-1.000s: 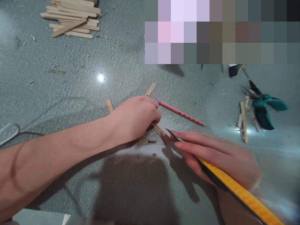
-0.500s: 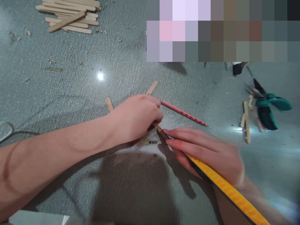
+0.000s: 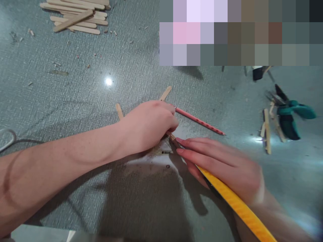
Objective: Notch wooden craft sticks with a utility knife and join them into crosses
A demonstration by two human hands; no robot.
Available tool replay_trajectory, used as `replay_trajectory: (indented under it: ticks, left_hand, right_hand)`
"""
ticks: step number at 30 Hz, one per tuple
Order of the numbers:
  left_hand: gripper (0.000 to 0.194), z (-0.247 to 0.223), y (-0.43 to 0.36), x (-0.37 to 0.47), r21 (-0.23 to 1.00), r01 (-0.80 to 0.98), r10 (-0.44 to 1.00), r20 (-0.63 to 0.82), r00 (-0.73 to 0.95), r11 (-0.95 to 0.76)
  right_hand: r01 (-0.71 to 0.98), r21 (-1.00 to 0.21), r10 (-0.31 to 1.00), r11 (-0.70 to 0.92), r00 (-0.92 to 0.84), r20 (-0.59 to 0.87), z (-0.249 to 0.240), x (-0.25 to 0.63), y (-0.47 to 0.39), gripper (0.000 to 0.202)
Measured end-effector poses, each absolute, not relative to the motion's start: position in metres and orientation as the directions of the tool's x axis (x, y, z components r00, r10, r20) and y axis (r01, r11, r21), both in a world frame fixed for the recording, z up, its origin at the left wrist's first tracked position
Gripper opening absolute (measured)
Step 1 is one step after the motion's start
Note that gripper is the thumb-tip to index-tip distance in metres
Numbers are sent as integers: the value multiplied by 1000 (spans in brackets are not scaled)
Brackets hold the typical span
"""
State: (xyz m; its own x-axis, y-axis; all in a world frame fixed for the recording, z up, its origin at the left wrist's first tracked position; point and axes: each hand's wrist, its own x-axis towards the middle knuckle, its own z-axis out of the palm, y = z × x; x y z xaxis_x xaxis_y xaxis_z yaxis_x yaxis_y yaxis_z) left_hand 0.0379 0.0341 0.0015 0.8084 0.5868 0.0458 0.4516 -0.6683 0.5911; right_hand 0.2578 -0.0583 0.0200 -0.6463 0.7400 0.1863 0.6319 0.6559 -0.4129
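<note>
The right hand (image 3: 222, 164) grips a long yellow-and-black knife (image 3: 237, 203), fingers stretched along it toward its front end, the handle slanting down to the lower right. Its fingertips sit at the near end of a narrow, light-brown wooden stick (image 3: 171, 136), which pokes out from under the left hand (image 3: 153, 121). The left hand is bent over with its fingers curled down onto the work; its fingertips are hidden, so I cannot tell how it grips.

Beneath the hands lies a clear plastic sheet with a small black label (image 3: 166, 152). Two round-ended pale wooden sticks show beyond the left hand, one above its knuckles (image 3: 166, 93), one by its wrist (image 3: 119, 111). A slim pink pencil (image 3: 199, 121) slants rightward from the left hand's fingers.

Farther right, teal-and-black pliers (image 3: 290, 116) lie beside thin wooden offcuts (image 3: 266, 131). At upper left, a loose pile of flat pale wooden sticks (image 3: 75, 18) rests on the grey textured table (image 3: 83, 84).
</note>
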Motion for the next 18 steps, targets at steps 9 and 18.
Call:
replay_trajectory:
  ticks: [9, 18]
  left_hand:
    - [20, -1, 35, 41, 539, 423, 553, 97, 828, -728]
    - [23, -2, 35, 36, 573, 401, 564, 132, 815, -715]
  right_hand:
    - [647, -399, 730, 649, -678, 88, 35, 252, -57, 27]
    - [613, -436, 724, 659, -674, 146, 31, 245, -55, 23]
